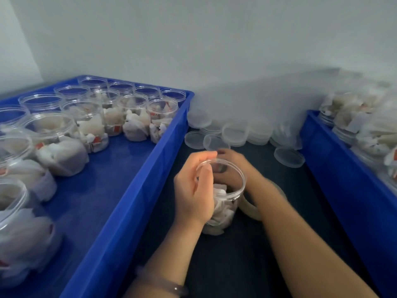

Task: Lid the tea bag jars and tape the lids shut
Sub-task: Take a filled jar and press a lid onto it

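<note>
The fingers [207, 157] of the left hand [192, 190] are bent over the near edge of the jar [240, 181]. The thumb lies against its side. So this hand holds the jar by the top.

The right hand [233, 161] is behind the jar and looks blurry. Its fingers seem to be bent against the far wall, but I cannot tell if they grip it.

The jar stands on the dark table [257, 254], between the two arms. It has tea bags [221, 211] in it and no lid on top yet.

A tape roll [250, 208] sits at the right wrist, touching the jar's side. It may be worn on the arm like a bangle.

Just past the hands lies a loose lid [214, 143]. Behind it is a big pile of lids [235, 133].

The left tray [133, 201] holds many open jars. The right tray [335, 168] holds more.

I think the step now is getting a lid on. To do it well, the left hand should keep the jar from tipping and move its fingers off the edge. The tea bags should be pushed down so none pokes out. The lid should go on flat and be pressed all the way round before any tape goes on.
</note>
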`<action>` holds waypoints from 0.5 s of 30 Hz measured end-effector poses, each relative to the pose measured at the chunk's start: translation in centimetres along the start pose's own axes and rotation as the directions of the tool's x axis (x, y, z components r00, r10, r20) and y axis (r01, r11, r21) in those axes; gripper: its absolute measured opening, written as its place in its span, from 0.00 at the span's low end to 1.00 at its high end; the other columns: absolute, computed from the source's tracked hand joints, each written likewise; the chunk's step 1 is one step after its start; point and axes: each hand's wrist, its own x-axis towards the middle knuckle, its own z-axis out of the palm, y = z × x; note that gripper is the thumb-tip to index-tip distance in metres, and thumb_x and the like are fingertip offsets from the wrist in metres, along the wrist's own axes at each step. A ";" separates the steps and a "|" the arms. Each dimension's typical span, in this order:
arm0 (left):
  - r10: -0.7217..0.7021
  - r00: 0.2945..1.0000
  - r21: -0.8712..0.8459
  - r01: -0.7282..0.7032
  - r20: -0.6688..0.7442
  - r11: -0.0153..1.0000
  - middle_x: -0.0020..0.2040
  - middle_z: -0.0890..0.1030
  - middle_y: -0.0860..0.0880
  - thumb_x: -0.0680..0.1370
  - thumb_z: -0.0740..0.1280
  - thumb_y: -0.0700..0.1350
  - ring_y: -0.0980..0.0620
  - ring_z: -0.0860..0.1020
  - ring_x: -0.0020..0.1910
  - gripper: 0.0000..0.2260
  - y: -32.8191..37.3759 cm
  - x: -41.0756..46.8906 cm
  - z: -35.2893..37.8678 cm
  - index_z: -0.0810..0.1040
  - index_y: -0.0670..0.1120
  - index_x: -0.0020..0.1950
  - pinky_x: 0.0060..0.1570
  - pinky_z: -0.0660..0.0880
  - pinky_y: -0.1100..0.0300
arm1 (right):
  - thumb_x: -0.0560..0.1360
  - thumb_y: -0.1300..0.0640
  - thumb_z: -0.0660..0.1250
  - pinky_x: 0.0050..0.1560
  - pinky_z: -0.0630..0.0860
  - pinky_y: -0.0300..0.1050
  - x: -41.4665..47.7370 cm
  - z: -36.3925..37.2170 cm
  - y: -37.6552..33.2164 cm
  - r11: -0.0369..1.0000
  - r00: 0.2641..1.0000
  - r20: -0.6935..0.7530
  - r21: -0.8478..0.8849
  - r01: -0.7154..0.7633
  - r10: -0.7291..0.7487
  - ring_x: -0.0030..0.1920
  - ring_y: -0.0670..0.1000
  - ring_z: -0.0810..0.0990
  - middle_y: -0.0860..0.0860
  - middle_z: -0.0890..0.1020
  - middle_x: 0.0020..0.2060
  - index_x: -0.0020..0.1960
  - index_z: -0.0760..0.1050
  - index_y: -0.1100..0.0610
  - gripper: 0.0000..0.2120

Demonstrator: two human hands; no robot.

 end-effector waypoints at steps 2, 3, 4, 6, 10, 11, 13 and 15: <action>-0.007 1.000 0.034 0.007 0.010 0.999 0.49 0.81 0.53 0.77 0.55 0.49 0.58 0.79 0.51 0.18 0.0 0.1 -0.1 0.79 0.41 0.54 0.51 0.76 0.60 | 0.66 0.52 0.77 0.55 0.66 0.34 -2.6 -3.2 0.4 1.000 1.000 -0.002 0.011 0.003 -0.003 0.66 0.49 0.71 0.49 0.76 0.62 0.45 0.78 0.49 0.11; -0.021 1.000 0.044 0.021 0.008 0.999 0.50 0.81 0.54 0.77 0.55 0.52 0.58 0.79 0.52 0.18 0.0 0.1 -0.2 0.78 0.44 0.55 0.52 0.76 0.59 | 0.64 0.53 0.78 0.54 0.67 0.32 -4.3 -5.0 0.6 0.999 1.000 0.011 0.040 -0.001 0.000 0.63 0.44 0.72 0.45 0.75 0.61 0.47 0.75 0.44 0.16; -0.045 0.999 0.046 0.045 -0.004 0.998 0.51 0.80 0.55 0.77 0.54 0.55 0.58 0.78 0.53 0.17 0.0 0.1 -0.1 0.77 0.48 0.56 0.53 0.76 0.58 | 0.63 0.53 0.79 0.54 0.67 0.31 -5.9 -6.6 0.5 0.996 0.999 0.035 0.094 -0.001 -0.002 0.61 0.38 0.72 0.41 0.75 0.60 0.50 0.72 0.39 0.22; -0.114 0.993 0.022 0.115 -0.033 0.993 0.50 0.80 0.57 0.75 0.53 0.60 0.59 0.79 0.53 0.16 0.2 -0.2 0.3 0.75 0.56 0.54 0.52 0.75 0.59 | 0.61 0.52 0.78 0.60 0.67 0.34 -8.6 -8.4 -0.4 0.958 0.997 0.064 0.286 0.023 -0.043 0.62 0.35 0.72 0.37 0.74 0.60 0.58 0.68 0.34 0.32; -0.227 0.972 -0.077 0.231 0.062 0.970 0.52 0.82 0.48 0.73 0.50 0.66 0.52 0.80 0.54 0.30 0.4 -0.4 1.8 0.77 0.47 0.57 0.55 0.75 0.52 | 0.63 0.55 0.74 0.61 0.71 0.40 -9.3 -7.1 -3.3 0.889 0.992 -0.028 0.441 0.124 -0.124 0.62 0.40 0.74 0.42 0.75 0.59 0.66 0.67 0.40 0.34; -0.236 0.967 -0.103 0.245 0.097 0.964 0.53 0.82 0.46 0.73 0.49 0.66 0.50 0.80 0.54 0.32 0.4 -0.4 1.9 0.77 0.44 0.59 0.56 0.75 0.48 | 0.64 0.55 0.73 0.60 0.70 0.38 -9.1 -6.2 -4.0 0.906 0.988 -0.081 0.395 0.151 -0.129 0.61 0.39 0.74 0.42 0.76 0.59 0.65 0.69 0.43 0.31; -0.230 0.963 -0.124 0.248 0.141 0.961 0.52 0.83 0.45 0.74 0.48 0.66 0.49 0.81 0.54 0.32 0.2 -0.2 1.7 0.78 0.45 0.57 0.56 0.76 0.47 | 0.65 0.54 0.70 0.59 0.71 0.37 -8.7 -4.7 -5.0 0.932 0.973 -0.176 0.304 0.198 -0.149 0.59 0.39 0.75 0.43 0.78 0.57 0.64 0.74 0.48 0.27; -0.248 0.951 -0.123 0.273 0.186 0.954 0.52 0.83 0.46 0.73 0.47 0.68 0.50 0.81 0.54 0.33 -0.3 -0.3 1.3 0.80 0.46 0.55 0.56 0.76 0.48 | 0.65 0.52 0.68 0.59 0.73 0.43 -8.4 -3.7 -5.4 0.951 0.951 -0.240 0.190 0.242 -0.194 0.56 0.43 0.77 0.45 0.80 0.55 0.61 0.78 0.51 0.24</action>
